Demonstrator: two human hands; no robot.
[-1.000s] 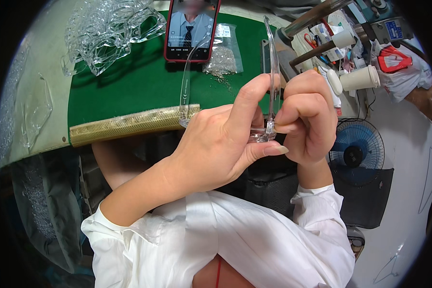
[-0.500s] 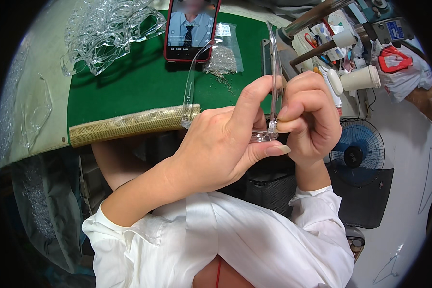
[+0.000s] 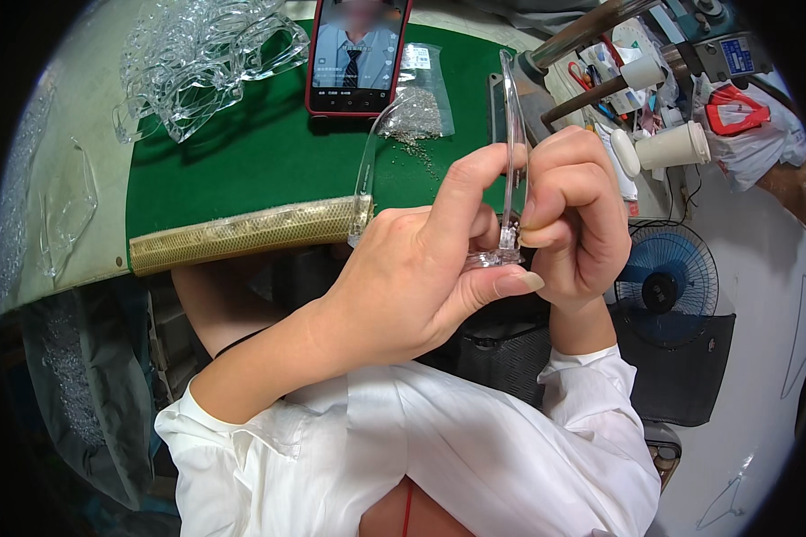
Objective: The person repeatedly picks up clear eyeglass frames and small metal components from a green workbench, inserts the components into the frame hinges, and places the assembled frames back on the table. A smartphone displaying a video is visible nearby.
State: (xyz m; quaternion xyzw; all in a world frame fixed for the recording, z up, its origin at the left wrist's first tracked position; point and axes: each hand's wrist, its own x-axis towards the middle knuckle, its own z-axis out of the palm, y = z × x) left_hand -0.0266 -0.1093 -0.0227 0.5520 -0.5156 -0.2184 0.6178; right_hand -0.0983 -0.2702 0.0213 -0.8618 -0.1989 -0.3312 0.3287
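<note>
A clear plastic eyeglass frame (image 3: 511,112) is in my left hand (image 3: 394,277), gripped at its front between thumb and fingers. One temple arm stands upright between my hands; the other rises left of my left hand. My right hand (image 3: 578,215) is closed, its thumb and fingertip pinched right beside the hinge. Whatever those fingertips hold is too small to make out. Beyond my hands, a small clear bag (image 3: 425,94) of tiny metal pieces lies on the green mat (image 3: 242,174), with loose pieces (image 3: 414,148) spilled from its mouth.
A phone (image 3: 354,63) in a red case stands at the back of the mat. Clear eyeglass frames (image 3: 192,76) pile up at the far left. A gold mesh strip (image 3: 251,234) lines the mat's front edge. On the right are a metal-post machine (image 3: 591,31), a white cup (image 3: 676,145) and a fan (image 3: 663,282).
The eyeglass frame has tilted a little, its left temple arm now more upright and slightly to the right. My right hand has shifted slightly left, still pinched at the hinge.
</note>
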